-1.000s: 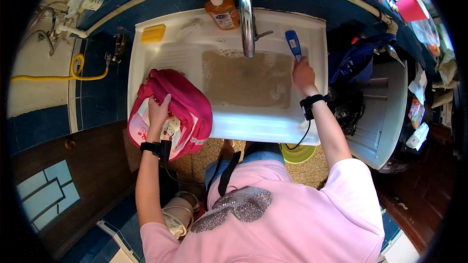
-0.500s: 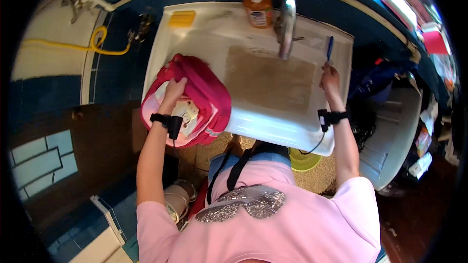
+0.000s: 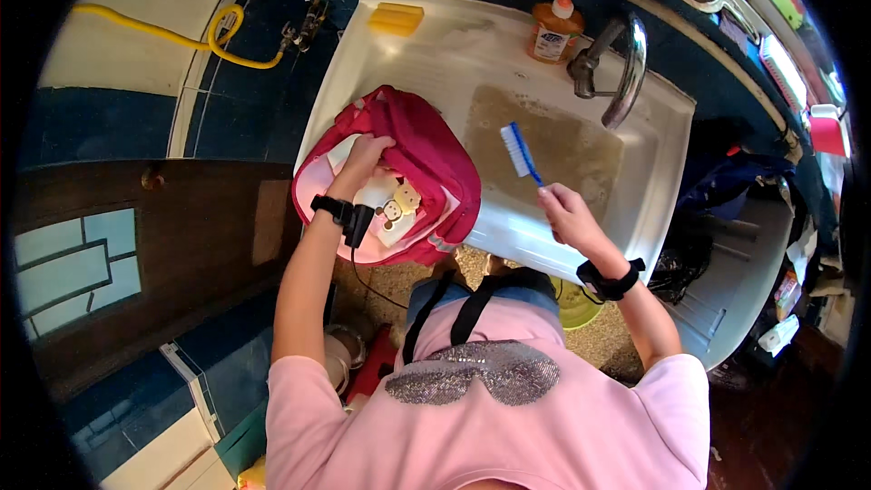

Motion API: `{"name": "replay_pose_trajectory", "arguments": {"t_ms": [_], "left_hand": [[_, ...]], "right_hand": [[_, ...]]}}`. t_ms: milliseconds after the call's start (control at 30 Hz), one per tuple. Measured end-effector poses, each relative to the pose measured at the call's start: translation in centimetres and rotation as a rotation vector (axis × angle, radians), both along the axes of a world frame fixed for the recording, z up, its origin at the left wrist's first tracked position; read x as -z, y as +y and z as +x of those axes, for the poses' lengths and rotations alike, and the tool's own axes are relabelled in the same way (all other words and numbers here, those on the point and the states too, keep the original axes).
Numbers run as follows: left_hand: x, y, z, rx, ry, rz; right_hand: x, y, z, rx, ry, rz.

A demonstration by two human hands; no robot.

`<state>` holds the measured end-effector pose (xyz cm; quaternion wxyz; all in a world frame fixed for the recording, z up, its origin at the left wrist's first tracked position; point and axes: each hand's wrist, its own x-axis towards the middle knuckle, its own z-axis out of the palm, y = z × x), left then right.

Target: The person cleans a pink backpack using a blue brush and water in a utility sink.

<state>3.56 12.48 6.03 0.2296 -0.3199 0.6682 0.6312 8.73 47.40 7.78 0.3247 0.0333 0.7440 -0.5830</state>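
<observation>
A pink and dark-red backpack (image 3: 431, 150) with cartoon figures on its pale front panel rests on the left side of the white sink (image 3: 531, 249), partly over its front edge. My left hand (image 3: 366, 156) grips the backpack near its upper edge, fingers closed on the fabric. Over the sink's front part, my right hand (image 3: 570, 214) is closed round the handle of a blue scrubbing brush (image 3: 519, 151). White bristles show at the brush's far end, apart from the backpack. Behind the brush, murky brownish water (image 3: 572, 141) fills the basin.
Along the sink's back ledge are a yellow sponge (image 3: 396, 18), an orange bottle (image 3: 555, 30) and a chrome faucet (image 3: 626, 73). A yellow hose (image 3: 163, 34) runs to a wall tap at the left. A green basin (image 3: 578, 307) sits on the floor below.
My right hand has brought the brush leftward and nearer, from the sink's right rim toward the backpack. My left hand keeps its hold. The whole view has shifted and turned slightly.
</observation>
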Motion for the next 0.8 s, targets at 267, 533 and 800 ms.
{"name": "replay_pose_trajectory", "arguments": {"t_ms": [267, 533, 800], "left_hand": [[2.0, -3.1, -3.6, 0.145, 0.164, -0.437], [5.9, -4.7, -0.3, -0.187, 0.448, 0.018], [7.0, -5.9, 0.6, -0.151, 0.465, -0.008]], "right_hand": [[-2.9, -8.1, -3.7, -0.156, 0.252, 0.148], [-1.2, -14.6, -4.4, -0.348, 0.626, 0.341], [0.7, -22.2, -9.2, -0.507, 0.689, 0.532]]}}
